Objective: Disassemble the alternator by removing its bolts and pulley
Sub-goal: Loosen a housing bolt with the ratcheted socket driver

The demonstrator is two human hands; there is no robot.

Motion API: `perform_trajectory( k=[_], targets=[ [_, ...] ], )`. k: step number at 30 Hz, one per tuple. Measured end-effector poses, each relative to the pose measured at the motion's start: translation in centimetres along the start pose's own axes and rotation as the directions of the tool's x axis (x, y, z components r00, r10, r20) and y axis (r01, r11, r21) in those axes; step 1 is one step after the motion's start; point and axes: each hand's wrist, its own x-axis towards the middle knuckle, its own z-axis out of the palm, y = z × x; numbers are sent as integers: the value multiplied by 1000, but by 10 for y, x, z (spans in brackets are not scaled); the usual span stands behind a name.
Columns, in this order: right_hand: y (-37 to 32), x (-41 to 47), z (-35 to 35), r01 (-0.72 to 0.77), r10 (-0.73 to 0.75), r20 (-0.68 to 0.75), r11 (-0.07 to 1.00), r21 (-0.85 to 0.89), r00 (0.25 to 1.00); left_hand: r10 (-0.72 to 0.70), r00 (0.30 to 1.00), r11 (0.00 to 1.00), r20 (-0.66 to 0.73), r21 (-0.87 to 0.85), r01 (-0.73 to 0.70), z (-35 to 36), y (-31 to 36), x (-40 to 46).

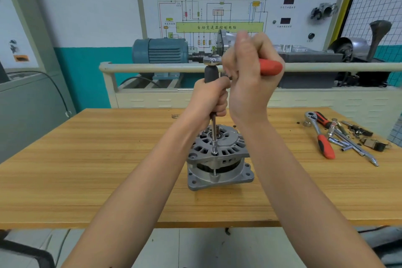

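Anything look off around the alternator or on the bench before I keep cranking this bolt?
Nothing serious. Spare tools lie jumbled at the table's right edge, with small dark bits scattered nearby. The alternator sits upright.

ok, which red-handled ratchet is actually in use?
The ratchet in the right hand, mounted atop the extension bar on the alternator. The other red-handled ratchet lies idle on the table.
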Motion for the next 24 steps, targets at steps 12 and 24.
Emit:
perform_trajectory(
  k=[12, 24],
  targets=[
    [0, 12, 9, -366, 377, 53, 843, 395, 925, 77, 971, 988, 224, -145, -45, -33, -11, -8],
    [-8, 28, -10, -224, 362, -215, 848, 480, 907, 60, 979, 980, 197, 175, -96, -22, -36, -14]
  ],
)
